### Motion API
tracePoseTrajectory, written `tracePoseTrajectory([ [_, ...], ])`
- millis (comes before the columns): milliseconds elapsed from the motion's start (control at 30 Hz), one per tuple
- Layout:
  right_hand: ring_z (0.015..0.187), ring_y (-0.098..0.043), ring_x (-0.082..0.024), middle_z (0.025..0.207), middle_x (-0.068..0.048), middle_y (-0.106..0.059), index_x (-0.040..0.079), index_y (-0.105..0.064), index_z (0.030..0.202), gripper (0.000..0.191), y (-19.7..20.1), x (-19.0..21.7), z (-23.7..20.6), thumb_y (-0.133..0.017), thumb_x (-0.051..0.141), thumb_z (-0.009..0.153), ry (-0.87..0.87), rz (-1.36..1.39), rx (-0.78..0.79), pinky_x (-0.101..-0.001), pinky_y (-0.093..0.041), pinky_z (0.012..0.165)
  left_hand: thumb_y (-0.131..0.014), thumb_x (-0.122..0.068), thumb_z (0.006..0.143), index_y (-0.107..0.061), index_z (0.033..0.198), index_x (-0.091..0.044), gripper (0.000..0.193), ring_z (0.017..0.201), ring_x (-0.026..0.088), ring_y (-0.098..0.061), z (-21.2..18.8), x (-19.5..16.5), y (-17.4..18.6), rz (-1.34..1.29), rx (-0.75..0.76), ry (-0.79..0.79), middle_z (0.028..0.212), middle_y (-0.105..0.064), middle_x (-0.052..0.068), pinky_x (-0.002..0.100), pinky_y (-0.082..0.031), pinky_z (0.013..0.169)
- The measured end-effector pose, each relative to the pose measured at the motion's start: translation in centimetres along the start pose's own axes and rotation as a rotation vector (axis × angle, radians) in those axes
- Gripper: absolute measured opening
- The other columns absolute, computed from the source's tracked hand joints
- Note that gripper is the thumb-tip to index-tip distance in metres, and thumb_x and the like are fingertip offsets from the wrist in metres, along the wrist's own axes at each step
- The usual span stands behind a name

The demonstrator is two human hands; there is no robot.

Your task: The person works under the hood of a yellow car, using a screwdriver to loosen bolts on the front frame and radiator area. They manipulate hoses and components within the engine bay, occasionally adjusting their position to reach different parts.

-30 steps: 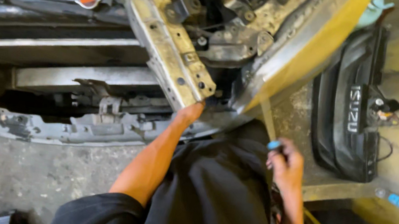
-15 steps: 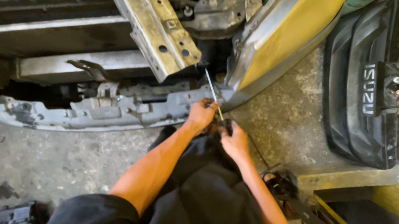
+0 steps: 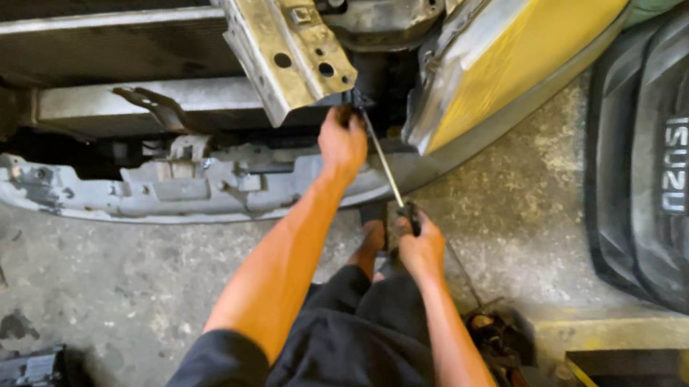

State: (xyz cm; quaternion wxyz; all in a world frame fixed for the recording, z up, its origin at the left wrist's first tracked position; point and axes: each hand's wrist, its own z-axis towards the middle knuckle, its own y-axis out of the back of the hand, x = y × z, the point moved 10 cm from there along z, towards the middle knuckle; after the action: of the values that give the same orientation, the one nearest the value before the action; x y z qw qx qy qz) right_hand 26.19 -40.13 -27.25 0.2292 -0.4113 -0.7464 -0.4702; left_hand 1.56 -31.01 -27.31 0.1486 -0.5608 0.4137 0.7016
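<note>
floor: grey concrete floor (image 3: 87, 301), stained and pitted, with small debris at the left edge
vehicle: stripped front of a yellow-bodied vehicle (image 3: 516, 56) fills the top, with a bare metal beam (image 3: 270, 21) jutting forward
loose part: black grille panel (image 3: 653, 174) lies on the floor at right
lower right: yellow-painted metal frame (image 3: 640, 329)
light: even daylight, soft shadows
</note>
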Motion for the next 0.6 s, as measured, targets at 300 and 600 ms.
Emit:
tracePoseTrajectory([
  [300,0.11,-0.072,-0.031,0.117,-0.02,-0.074,0.009,-0.067,0.132,0.046,-0.5,-2.3,1.0,-0.07,0.031,0.091,-0.059,0.019,0.013,-0.0379,-0.055,0.094,-0.066,-0.014,0.099,-0.066,0.1,0.003,0.016,0.064,0.017,-0.062,3.2,5.8,-6.2,-0.717,0.181,0.53,0.082,-0.067,0.008,0.032,-0.054,0.059],
  [600,0.116,-0.07,-0.031,0.124,-0.02,-0.071,0.005,-0.066,0.131,0.047,-0.7,-3.9,2.7,-0.069,0.031,0.093,-0.011,0.031,0.043,-0.0369,-0.052,0.099,-0.067,-0.009,0.099,-0.062,0.098,-0.001,0.009,0.063,0.016,-0.056,4.4,6.7,-6.6,-0.72,0.22,0.383,0.078,-0.062,0.006,0.03,-0.049,0.056],
])
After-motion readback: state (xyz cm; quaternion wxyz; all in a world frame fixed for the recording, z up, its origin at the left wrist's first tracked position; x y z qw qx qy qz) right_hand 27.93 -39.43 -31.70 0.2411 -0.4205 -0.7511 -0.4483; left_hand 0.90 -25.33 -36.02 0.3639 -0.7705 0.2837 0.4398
